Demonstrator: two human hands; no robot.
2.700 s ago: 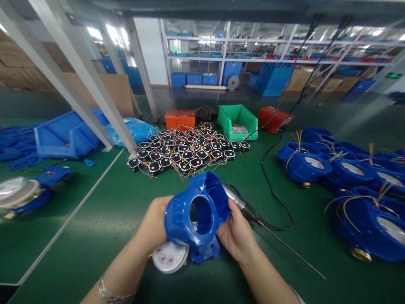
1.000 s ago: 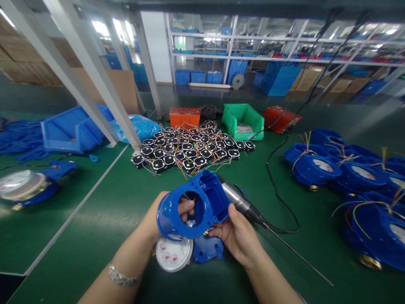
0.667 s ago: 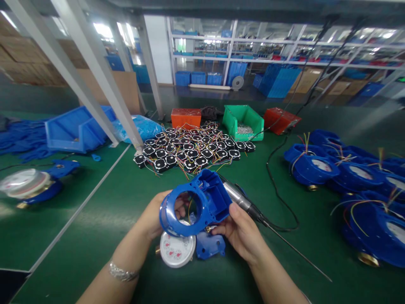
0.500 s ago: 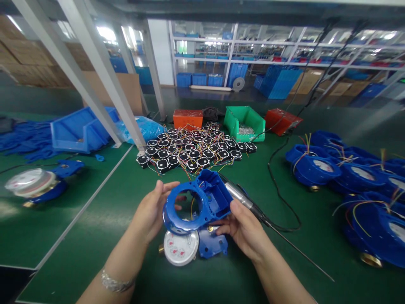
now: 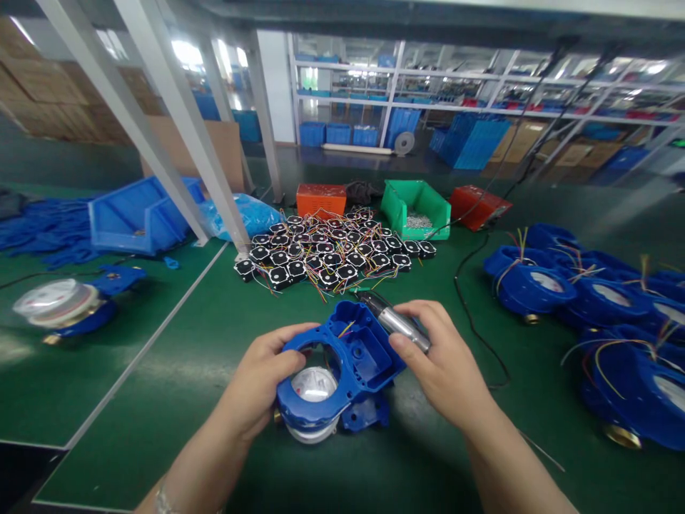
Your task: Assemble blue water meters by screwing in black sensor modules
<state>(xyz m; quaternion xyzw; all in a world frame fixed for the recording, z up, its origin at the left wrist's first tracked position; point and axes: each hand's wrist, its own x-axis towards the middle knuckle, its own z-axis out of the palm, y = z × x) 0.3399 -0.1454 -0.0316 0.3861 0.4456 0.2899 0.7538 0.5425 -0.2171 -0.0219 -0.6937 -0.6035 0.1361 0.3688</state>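
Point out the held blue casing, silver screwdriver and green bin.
Blue casing [image 5: 349, 371], head view: flange between round opening and box.
Silver screwdriver [image 5: 405, 328], head view: metal body.
Green bin [image 5: 410, 195], head view: inner wall.

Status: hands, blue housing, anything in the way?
Left hand gripping blue meter housing; right hand around electric screwdriver. White meter dial visible through housing's round opening. Black cable close beside right forearm.
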